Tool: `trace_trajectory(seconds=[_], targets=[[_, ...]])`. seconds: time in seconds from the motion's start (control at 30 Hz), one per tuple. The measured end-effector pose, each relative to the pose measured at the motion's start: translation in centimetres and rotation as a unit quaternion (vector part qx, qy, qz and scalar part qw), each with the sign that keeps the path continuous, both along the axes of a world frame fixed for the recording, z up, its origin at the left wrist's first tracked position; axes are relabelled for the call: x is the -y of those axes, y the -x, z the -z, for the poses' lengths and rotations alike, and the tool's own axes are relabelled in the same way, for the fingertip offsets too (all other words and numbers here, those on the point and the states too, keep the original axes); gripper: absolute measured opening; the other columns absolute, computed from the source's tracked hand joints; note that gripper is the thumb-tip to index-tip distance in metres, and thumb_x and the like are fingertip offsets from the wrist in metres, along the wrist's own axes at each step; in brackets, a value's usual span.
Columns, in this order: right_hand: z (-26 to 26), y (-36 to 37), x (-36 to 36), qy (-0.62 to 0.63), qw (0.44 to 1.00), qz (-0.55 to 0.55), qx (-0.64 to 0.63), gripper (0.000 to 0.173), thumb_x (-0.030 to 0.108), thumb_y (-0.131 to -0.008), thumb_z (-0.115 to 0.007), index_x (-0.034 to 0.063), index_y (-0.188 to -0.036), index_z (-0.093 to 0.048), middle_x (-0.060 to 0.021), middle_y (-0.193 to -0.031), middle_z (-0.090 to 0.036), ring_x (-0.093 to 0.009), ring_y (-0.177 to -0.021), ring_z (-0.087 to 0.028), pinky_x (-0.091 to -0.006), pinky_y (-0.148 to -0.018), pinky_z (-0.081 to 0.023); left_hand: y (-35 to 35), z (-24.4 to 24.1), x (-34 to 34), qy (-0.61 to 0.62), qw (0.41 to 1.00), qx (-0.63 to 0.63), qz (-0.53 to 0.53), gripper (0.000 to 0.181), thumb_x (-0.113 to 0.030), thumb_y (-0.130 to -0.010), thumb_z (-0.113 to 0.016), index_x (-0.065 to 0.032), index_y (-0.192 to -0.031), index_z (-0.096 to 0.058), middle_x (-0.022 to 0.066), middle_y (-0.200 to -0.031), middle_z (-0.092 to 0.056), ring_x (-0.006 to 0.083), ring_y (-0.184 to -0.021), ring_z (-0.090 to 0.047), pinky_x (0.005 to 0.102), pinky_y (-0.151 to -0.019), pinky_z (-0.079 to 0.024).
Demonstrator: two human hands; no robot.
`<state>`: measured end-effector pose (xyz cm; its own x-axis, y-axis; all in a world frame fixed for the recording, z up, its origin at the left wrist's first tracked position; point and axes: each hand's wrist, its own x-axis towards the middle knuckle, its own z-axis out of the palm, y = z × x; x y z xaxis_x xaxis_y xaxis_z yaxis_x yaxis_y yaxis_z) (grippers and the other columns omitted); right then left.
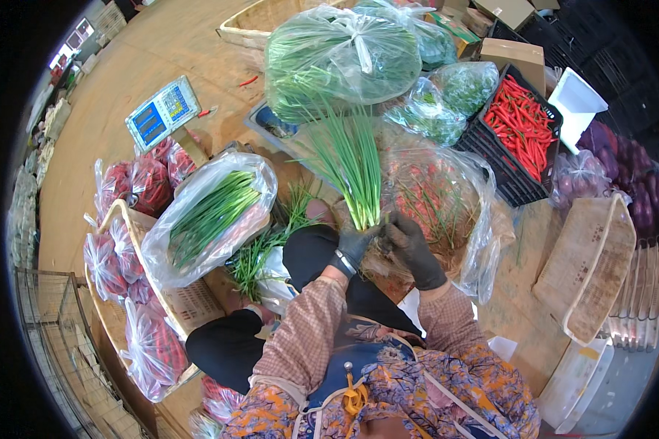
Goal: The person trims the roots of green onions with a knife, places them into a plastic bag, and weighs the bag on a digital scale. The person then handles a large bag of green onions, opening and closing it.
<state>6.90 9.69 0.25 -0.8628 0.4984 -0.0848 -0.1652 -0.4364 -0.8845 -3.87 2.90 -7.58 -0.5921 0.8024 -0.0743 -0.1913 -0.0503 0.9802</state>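
My left hand [357,246], in a dark glove, grips a bunch of green onions [359,170] near the pale stem ends. The green leaves fan upward and away from me. Close against the right side of the stems, my gloved right hand [409,241] has its fingers pinched together; a small bit of stem seems to show at the fingertips. To the left, a crate lined with clear plastic holds a pile of green onions [214,214]. Loose green trimmings [258,258] lie beside my leg. Right of my hands, an open plastic bag [472,214] holds reddish matter and stray leaves.
A digital scale [163,112] stands at the far left. Bagged red peppers [154,345] fill a crate at left. Large bagged greens [340,60] sit ahead. A black crate of red chillies [519,126] is at right, with bagged eggplants [642,203] and a tilted crate [587,263] beyond.
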Motion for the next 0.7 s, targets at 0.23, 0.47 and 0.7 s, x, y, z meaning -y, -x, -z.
trace_trajectory(seconds=[0.23, 0.47, 0.7], targets=[[-1.9, 0.1, -4.2, -0.004, 0.982, 0.168, 0.082, 0.026, 0.025, -0.084, -0.046, 0.0047, -0.099, -0.055, -0.0008, -0.064, -0.05, -0.005, -0.049, -0.04, -0.0198, -0.045, -0.035, 0.0, 0.8, 0.0, 0.004, 0.999, 0.02, 0.037, 0.039, 0.004, -0.067, -0.06, -0.0016, -0.102, -0.045, 0.0046, -0.088, -0.055, 0.014, -0.076, -0.055, 0.0263, -0.066, -0.046], [0.1, 2.6, -1.7, -0.437, 0.837, 0.102, 0.313, 0.038, 0.033, -0.072, -0.059, -0.0002, -0.09, -0.054, -0.0167, -0.064, -0.056, -0.026, -0.058, -0.057, -0.0338, -0.052, -0.043, -0.2, -0.6, 0.5, 0.0, 0.997, 0.065, 0.031, 0.037, 0.004, -0.069, -0.055, -0.0039, -0.103, -0.045, 0.0023, -0.087, -0.053, 0.0118, -0.075, -0.052, 0.0243, -0.065, -0.044], [0.8, 3.9, -2.6, -0.483, 0.802, 0.101, 0.338, 0.039, 0.036, -0.07, -0.058, -0.0001, -0.082, -0.052, -0.0194, -0.067, -0.056, -0.036, -0.065, -0.055, -0.0419, -0.056, -0.042, -0.2, -0.1, 0.3, -0.008, 0.997, 0.066, 0.041, 0.045, 0.005, -0.066, -0.061, -0.0033, -0.107, -0.042, 0.0029, -0.093, -0.052, 0.0121, -0.081, -0.051, 0.0257, -0.067, -0.045]])
